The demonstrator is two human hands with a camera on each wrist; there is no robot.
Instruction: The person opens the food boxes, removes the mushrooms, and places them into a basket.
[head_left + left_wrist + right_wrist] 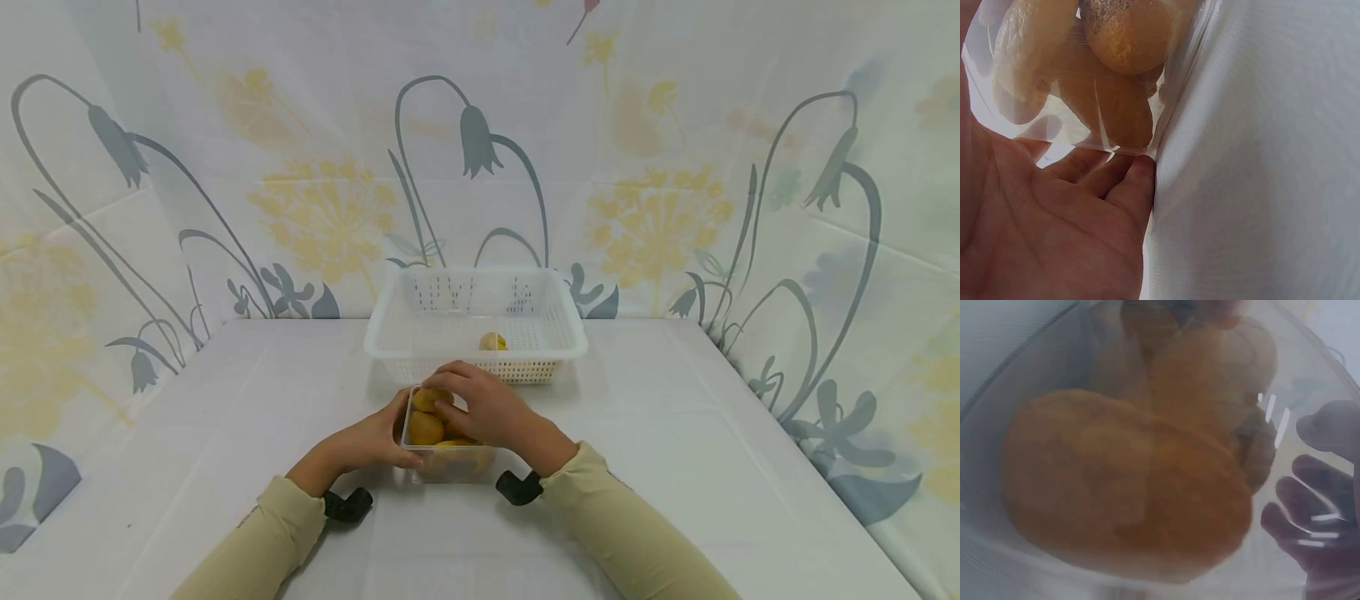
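Observation:
A clear plastic box (457, 467) full of yellow-brown potatoes (425, 428) sits on the table in front of the white basket. My left hand (375, 437) grips the box's left side, its thumb along the near wall; in the left wrist view its fingers (1125, 181) curl at the box's lower edge. Over the top of the box, my right hand (491, 408) holds a potato (426, 398) between thumb and fingers at the far left corner. In the right wrist view a large potato (1129, 487) shows through the clear wall.
A white perforated plastic basket (570, 342) stands behind the box, with a pale potato (492, 342) inside it. White cloth covers the table (675, 417), and a flower-printed curtain (480, 225) hangs around the back and sides. Black wrist mounts (517, 487) protrude near both sleeves.

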